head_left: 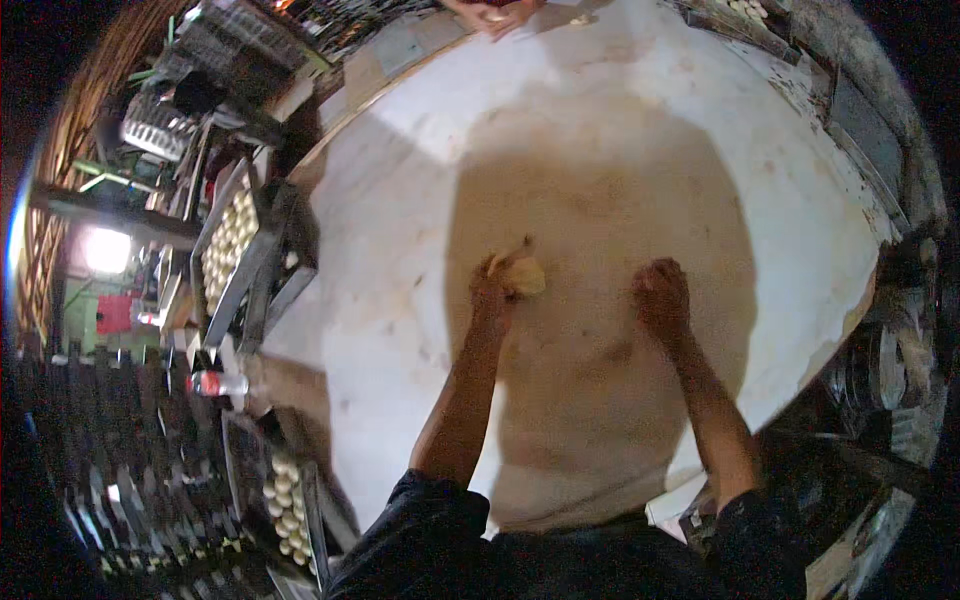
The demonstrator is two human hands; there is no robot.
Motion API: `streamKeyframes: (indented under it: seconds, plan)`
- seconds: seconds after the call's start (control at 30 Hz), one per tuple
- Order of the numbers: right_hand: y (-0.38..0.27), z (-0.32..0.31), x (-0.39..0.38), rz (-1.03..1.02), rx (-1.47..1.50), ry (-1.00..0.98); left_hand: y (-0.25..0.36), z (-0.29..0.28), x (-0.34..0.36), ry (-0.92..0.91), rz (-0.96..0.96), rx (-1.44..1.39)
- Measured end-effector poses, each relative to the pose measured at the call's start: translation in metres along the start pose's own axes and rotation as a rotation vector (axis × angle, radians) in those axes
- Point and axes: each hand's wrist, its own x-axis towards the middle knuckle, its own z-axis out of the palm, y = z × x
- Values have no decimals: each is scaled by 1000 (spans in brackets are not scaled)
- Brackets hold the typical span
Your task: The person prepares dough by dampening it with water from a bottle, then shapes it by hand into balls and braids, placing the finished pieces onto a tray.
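Note:
Over the pale worktable (390, 290), my left hand (488, 295) holds a small flat piece of yellowish dough (527, 275) between thumb and fingers. The dough sticks out to the right of that hand, and part of it is hidden by the fingers. To the right, apart from the dough, my right hand (662, 295) is closed, its fingers curled in. Whether anything lies inside that fist cannot be seen. Both hands are in the large shadow cast on the table.
Left of the table stand a tray of round dough balls (230, 250), a bottle with a red label (218, 384) and a nearer tray of dough balls (285, 510). Another person's hand (495, 15) shows at the far edge. More balls (745, 8) lie at the far right.

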Motion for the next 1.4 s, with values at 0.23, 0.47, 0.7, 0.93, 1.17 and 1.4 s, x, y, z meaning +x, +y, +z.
streamKeyframes:
  seconds: [0.23,0.47,0.7,0.93,1.17,1.4]
  plan:
    - [-189,-21,-117,111,1076,-91,55,-81,-269,-169,318,227]
    - [-323,-40,-220,278,1279,-391,38,-222,-355,-78,580,703]
    - [-236,-64,-219,448,1087,88,31,-320,-390,308,271,587]
    - [-144,-37,-197,-469,-28,-73,-23,-362,-331,186,537,873]
    - [-207,67,-179,-235,633,-309,-37,-263,-286,330,739,1348]
    - [-114,-5,-161,-696,90,-349,-46,-319,-340,355,1047,2526]
